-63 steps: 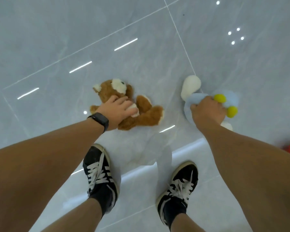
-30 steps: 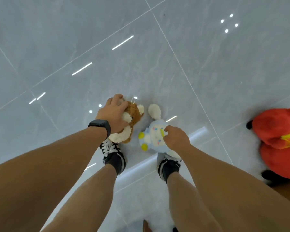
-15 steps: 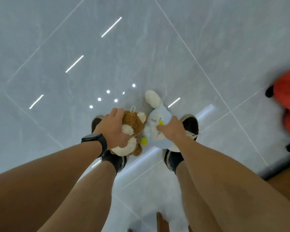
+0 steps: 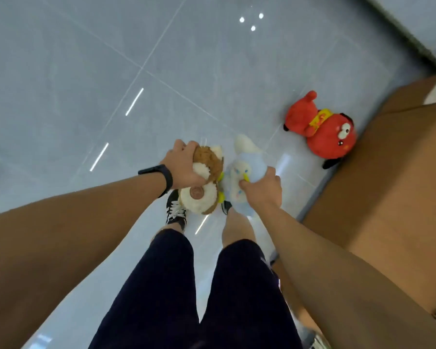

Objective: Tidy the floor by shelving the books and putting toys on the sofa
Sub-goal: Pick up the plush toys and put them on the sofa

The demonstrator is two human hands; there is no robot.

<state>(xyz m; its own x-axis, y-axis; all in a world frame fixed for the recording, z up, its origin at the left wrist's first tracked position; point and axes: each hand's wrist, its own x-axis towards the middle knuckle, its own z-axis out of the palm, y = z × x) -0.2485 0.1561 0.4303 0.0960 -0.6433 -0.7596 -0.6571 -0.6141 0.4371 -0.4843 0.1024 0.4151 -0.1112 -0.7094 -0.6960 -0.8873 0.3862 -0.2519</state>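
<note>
The grey tiled floor (image 4: 86,84) lies open ahead and to the person's left, crossed only by grout lines and light reflections. To the right, the brown sofa (image 4: 388,185) runs diagonally from the upper right corner toward the lower right, and its front edge closes off that side.

The left hand (image 4: 184,170), with a black wristband (image 4: 161,177) on its wrist, has its fingers curled over the top of a brown teddy bear (image 4: 207,177) and grips it above the floor. The bear's long axis runs roughly away from the person, cream belly facing up at the near end, head at the far end under the fingers.

The right hand (image 4: 261,190) pinches the front of a pale blue plush toy (image 4: 247,167), also held off the floor, just beside the bear and touching it. Its white ear points away from the person.

A red plush toy (image 4: 322,132) lies on the floor against the sofa's base, well apart from both hands, its face toward the sofa and its long axis slanting along the sofa edge.

The person's black sneaker (image 4: 175,210) shows below the bear.
</note>
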